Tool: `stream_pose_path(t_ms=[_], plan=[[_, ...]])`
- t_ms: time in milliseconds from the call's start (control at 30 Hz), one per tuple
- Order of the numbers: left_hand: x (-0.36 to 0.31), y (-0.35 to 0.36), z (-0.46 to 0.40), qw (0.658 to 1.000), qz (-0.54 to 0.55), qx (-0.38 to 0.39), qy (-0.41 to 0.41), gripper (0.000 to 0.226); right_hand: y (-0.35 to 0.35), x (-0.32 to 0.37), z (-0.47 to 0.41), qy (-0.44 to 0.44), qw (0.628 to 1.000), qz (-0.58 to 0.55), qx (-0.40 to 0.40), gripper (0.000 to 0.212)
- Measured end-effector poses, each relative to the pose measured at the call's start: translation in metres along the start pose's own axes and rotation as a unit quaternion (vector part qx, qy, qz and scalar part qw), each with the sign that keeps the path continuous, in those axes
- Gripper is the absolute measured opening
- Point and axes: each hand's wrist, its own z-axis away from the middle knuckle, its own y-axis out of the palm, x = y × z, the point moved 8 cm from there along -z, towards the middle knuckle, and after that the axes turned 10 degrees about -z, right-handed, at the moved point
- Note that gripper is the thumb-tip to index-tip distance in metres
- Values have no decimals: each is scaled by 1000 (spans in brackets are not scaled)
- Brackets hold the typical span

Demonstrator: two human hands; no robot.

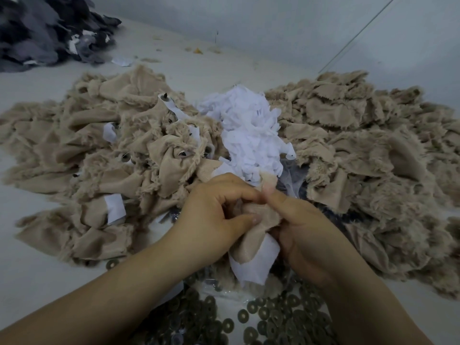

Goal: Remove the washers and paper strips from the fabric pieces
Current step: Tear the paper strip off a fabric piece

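Far left, at the back of the white table [37,270]: a heap of grey fabric scraps [49,33], well apart from the work and, it seems, a separate batch.

Left of centre: a pile of tan fabric pieces [99,150] with paper strips [115,207] and small dark fittings still showing among the folds; judged to be the unprocessed stock, kept on the side from which the left hand can draw.

Centre, behind the hands: a mound of white paper strips [249,130], apparently the discard point for removed paper, placed between the two tan piles.

Centre foreground: the left hand [214,215], fingers curled and thumb pressed down, grips the tan fabric piece [251,235] held just above the table. A white paper strip [258,265] hangs from the underside of this piece, not yet detached. Whether a washer is still on it cannot be told; the fingers hide that spot.

Just beside it, the right hand [303,232] pinches the upper edge of the same piece with fingers closed, opposing the left so that the cloth can be pulled apart.

Below the hands: loose washers [273,317] scattered on clear plastic sheeting, evidently dropped where they come free.

Right: a second pile of tan pieces [373,150] showing no paper, probably the finished stock.
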Motion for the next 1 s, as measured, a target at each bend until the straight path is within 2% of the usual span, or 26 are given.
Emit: stream_pose_path(t_ms=[100, 200, 267, 333, 433, 533, 633, 733, 900, 1000], plan=[[10, -3, 3, 998, -4, -44, -43, 35, -2, -1, 1, 6, 1000, 13, -22, 45], [29, -11, 7, 983, 62, -97, -140, 15, -6, -1, 1, 2, 999, -12, -48, 41], [36, -8, 7, 979, 72, -77, -172, 17, -10, -1, 0, -6, 998, -8, -67, 35], [36, -3, 6, 981, 69, -43, -174, 25, -12, 0, -1, -17, 997, -16, -67, 42], [35, 0, 9, 974, 134, -46, -174, 20, -9, 5, -1, -38, 997, -45, -54, 40], [28, -6, 9, 972, 167, -80, -145, 9, -12, 10, 0, -64, 993, -74, -64, 38], [15, -14, 8, 972, 179, -113, -106, 14, -14, 13, 1, -78, 989, -103, -70, 52], [0, -26, 6, 971, 166, -159, -59, 21, -6, 17, 2, -86, 983, -155, -39, 62], [-21, -33, -2, 981, 73, -177, 6, 28, 16, 9, 4, -41, 986, -158, 28, 49], [-18, -27, 0, 984, 56, -170, 16, 24, 21, 0, 3, -10, 989, -147, 22, 45]])
